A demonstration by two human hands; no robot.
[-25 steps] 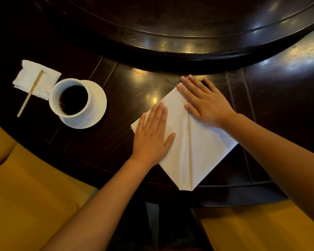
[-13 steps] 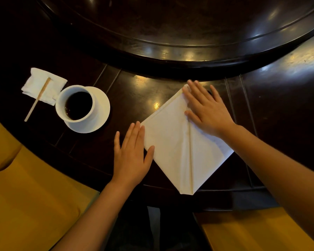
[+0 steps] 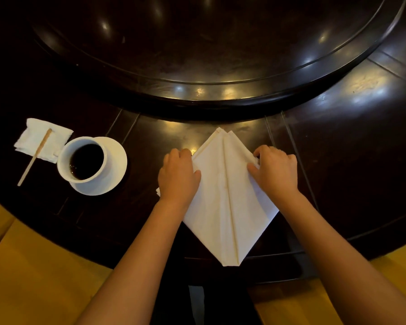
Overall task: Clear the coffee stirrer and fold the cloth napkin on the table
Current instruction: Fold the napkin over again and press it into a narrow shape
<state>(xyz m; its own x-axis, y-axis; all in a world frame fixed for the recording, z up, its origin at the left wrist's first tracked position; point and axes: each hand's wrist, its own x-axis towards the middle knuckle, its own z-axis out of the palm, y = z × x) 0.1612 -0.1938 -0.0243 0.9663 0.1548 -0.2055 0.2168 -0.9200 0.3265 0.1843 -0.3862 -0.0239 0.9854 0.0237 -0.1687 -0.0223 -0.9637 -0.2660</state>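
A white cloth napkin [image 3: 225,200] lies on the dark table as a folded diamond with a centre crease, its lower tip at the table's near edge. My left hand [image 3: 177,175] curls over the napkin's left edge, fingers closed on the cloth. On the right edge, my right hand [image 3: 275,171] grips the corner the same way. A wooden coffee stirrer [image 3: 34,158] rests at the far left, lying across a small white paper tissue [image 3: 41,139].
A white cup of black coffee [image 3: 83,160] stands on a white saucer [image 3: 114,170] just right of the tissue. A large raised dark turntable [image 3: 220,90] fills the table's far side. Yellow seat cushions [image 3: 33,277] flank my arms below the table edge.
My left hand went off the napkin to the left, then came back to grip its left edge. My right hand shifted from pressing flat near the top to gripping the right corner.
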